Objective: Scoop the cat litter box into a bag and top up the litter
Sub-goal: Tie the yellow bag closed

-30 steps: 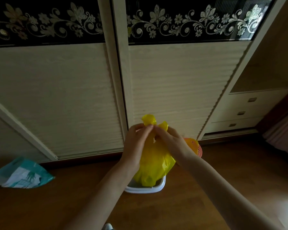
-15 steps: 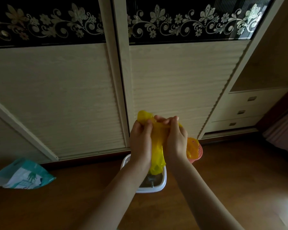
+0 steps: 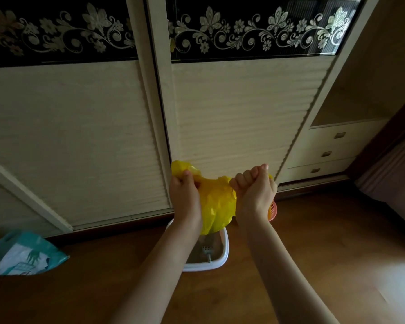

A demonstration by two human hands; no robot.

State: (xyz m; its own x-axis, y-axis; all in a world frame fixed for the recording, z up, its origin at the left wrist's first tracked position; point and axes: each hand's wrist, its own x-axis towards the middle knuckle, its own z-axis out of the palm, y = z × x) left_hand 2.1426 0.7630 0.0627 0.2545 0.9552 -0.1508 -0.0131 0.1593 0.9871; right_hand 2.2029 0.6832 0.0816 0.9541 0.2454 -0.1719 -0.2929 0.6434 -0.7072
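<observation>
A yellow plastic bag (image 3: 216,202) hangs in the air between my two hands, above the white litter box (image 3: 222,258) on the floor. My left hand (image 3: 185,195) grips the bag's left handle in a fist. My right hand (image 3: 255,190) grips the right handle, fingers curled tight. The handles are stretched apart sideways. Inside the litter box a grey scoop (image 3: 207,251) lies on the litter; most of the box is hidden behind the bag and my left forearm.
A teal and white litter bag (image 3: 24,253) lies on the wooden floor at the left. An orange perforated basket (image 3: 272,210) peeks out behind my right wrist. Sliding wardrobe doors (image 3: 80,136) stand just behind the box; drawers (image 3: 325,153) are at the right.
My hands were close together on the bag's top; they have now pulled apart sideways, stretching the handles. The bag sits higher than one second ago, uncovering the litter box.
</observation>
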